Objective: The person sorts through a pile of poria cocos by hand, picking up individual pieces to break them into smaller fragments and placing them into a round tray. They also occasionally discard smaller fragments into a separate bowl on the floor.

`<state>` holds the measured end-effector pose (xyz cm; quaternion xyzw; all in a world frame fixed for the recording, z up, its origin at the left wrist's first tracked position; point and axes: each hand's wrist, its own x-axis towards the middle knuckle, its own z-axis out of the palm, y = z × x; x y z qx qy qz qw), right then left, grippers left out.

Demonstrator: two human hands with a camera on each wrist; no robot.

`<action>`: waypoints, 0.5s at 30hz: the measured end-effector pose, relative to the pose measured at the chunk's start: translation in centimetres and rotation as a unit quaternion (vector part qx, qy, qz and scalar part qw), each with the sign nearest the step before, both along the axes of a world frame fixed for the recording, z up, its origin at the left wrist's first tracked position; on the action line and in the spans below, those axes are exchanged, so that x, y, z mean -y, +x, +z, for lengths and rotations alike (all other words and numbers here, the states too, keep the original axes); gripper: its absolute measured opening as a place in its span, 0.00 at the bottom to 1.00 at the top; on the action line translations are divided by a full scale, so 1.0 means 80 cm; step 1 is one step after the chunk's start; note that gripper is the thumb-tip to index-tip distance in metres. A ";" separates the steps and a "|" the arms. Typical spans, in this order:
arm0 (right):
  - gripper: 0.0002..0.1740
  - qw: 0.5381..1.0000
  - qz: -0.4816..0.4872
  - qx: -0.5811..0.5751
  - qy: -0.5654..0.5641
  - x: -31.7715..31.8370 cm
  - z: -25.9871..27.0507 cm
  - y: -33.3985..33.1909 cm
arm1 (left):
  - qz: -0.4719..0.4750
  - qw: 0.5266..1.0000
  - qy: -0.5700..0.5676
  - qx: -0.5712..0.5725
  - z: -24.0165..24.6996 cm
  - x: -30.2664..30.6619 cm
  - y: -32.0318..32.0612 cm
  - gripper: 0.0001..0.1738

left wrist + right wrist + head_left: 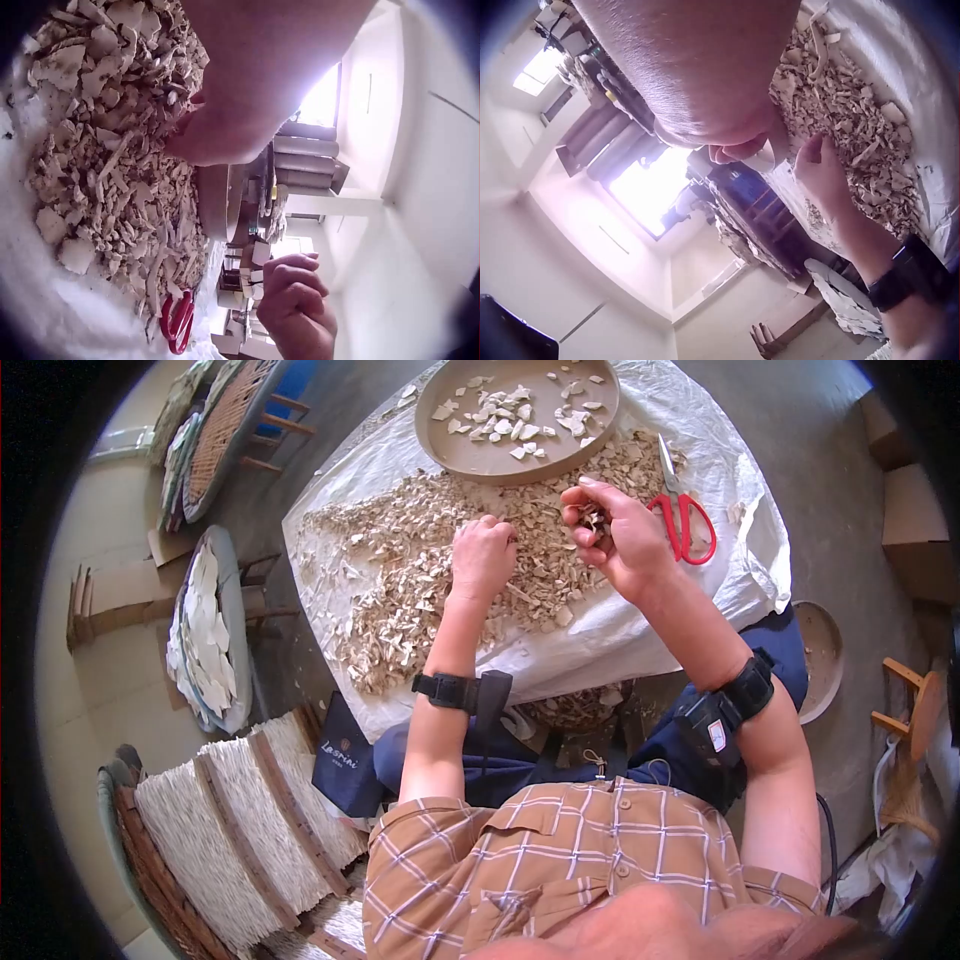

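Dried, pale brown chips and flakes [410, 580] lie in a broad pile on a white cloth sheet [610, 645]. Over the middle of this pile is my left hand [484, 558], back upward and fingers bent down toward the chips; I cannot tell whether a piece is between its fingertips. My right hand [630, 535] is raised at the pile's right side, palm turned inward. Its curled fingers hold a small bunch of chips [594, 520]. Just right of it lie scissors [684, 525] with red handles, blades pointing away.
A round, shallow tray [432, 445] with larger whitish pieces stands behind the pile. On the left are an oval rack of white sheets [208, 625] and a larger rack of white strips [205, 840]. A wooden stool [915, 705] and cardboard boxes [912, 525] are at the right.
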<state>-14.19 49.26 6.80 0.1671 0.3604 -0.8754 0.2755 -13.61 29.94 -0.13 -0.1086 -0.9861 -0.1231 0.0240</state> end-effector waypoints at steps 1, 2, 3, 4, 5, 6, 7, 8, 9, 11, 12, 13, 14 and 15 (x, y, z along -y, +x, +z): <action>0.14 1.000 0.003 0.000 0.013 0.000 0.001 0.001 | 0.000 1.000 -0.023 -0.004 0.000 -0.002 -0.001 0.06; 0.14 1.000 0.004 0.000 0.014 0.000 0.001 0.002 | 0.001 1.000 -0.022 -0.004 0.001 -0.004 -0.001 0.06; 0.14 1.000 0.007 -0.005 0.008 0.000 0.000 0.002 | 0.001 0.999 -0.040 0.000 0.001 -0.005 -0.002 0.06; 0.14 1.000 0.010 -0.011 0.002 0.000 0.000 0.002 | 0.001 0.998 -0.058 0.004 0.001 -0.005 -0.003 0.06; 0.14 1.000 0.010 -0.011 0.002 -0.001 0.000 0.002 | 0.001 0.998 -0.058 0.004 0.002 -0.005 -0.004 0.06; 0.13 1.000 0.008 -0.015 0.005 -0.001 0.000 0.003 | 0.000 0.998 -0.062 0.012 0.001 -0.005 -0.005 0.05; 0.13 1.000 0.005 -0.019 0.009 -0.002 0.000 0.002 | -0.001 0.998 -0.066 0.018 0.001 -0.004 -0.007 0.05; 0.13 1.000 0.003 -0.023 0.008 -0.003 0.001 0.002 | -0.002 0.998 -0.066 0.014 0.001 -0.004 -0.009 0.05; 0.12 1.000 0.010 -0.017 0.014 -0.003 0.002 0.004 | -0.009 0.997 -0.073 0.017 0.000 -0.004 -0.010 0.05; 0.11 1.000 0.017 -0.017 0.019 -0.003 0.004 0.005 | -0.015 0.997 -0.081 0.013 0.000 -0.003 -0.011 0.05; 0.11 0.999 0.020 -0.018 0.020 -0.003 0.004 0.006 | -0.017 0.997 -0.079 0.017 0.001 -0.003 -0.012 0.05; 0.11 0.999 0.023 -0.017 0.022 -0.003 0.004 0.006 | -0.019 0.997 -0.077 0.021 0.001 -0.002 -0.012 0.05; 0.11 0.999 0.020 -0.018 0.019 -0.002 0.004 0.006 | -0.020 0.998 -0.053 0.008 0.001 0.001 -0.011 0.05; 0.11 0.999 0.019 -0.022 0.017 -0.001 0.003 0.005 | -0.020 0.998 -0.055 0.004 0.003 0.003 -0.011 0.05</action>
